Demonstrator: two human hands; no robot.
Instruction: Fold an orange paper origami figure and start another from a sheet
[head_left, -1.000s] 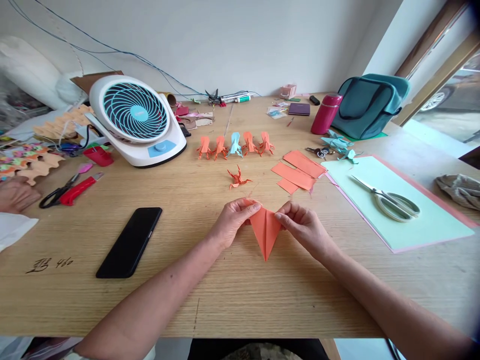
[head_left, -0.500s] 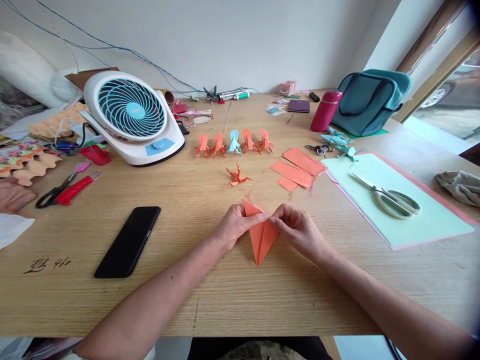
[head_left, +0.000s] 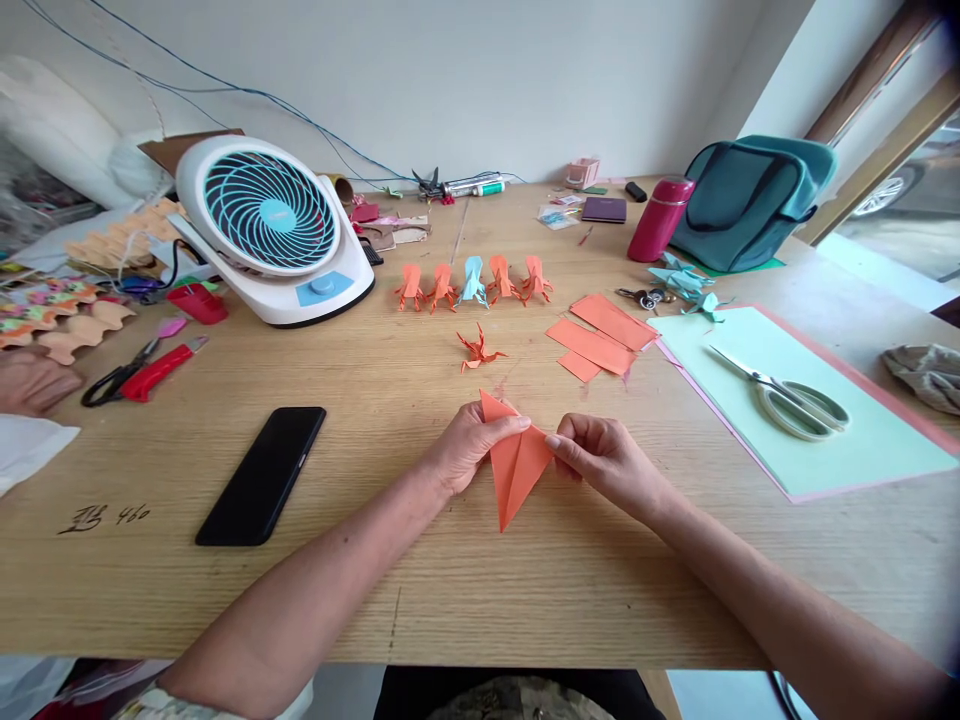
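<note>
Between my hands is a folded orange paper (head_left: 516, 478), kite-shaped, with creases meeting at its lower point. My left hand (head_left: 474, 445) pinches its upper left part, thumb lying across the front. At the paper's right corner, the thumb and fingers of my right hand (head_left: 604, 455) are closed on the edge. Just beyond it lies a small spiky orange origami figure (head_left: 478, 350). Farther back stands a row of several origami figures (head_left: 504, 280), orange apart from one light blue one (head_left: 473, 282). Flat orange paper pieces (head_left: 592, 345) are on the right.
A black phone (head_left: 262, 475) lies left of my forearm, below a red-handled cutter (head_left: 159, 373). A white fan (head_left: 322, 290) stands at the back left. Scissors (head_left: 799, 405) rest on pale green sheets (head_left: 720, 370) at the right, near a pink bottle (head_left: 660, 220) and a teal bag (head_left: 739, 220).
My right thumb has slid from the paper's middle out to its right corner. The paper has turned slightly, and its right flap is spread wider. My left hand keeps its hold.
</note>
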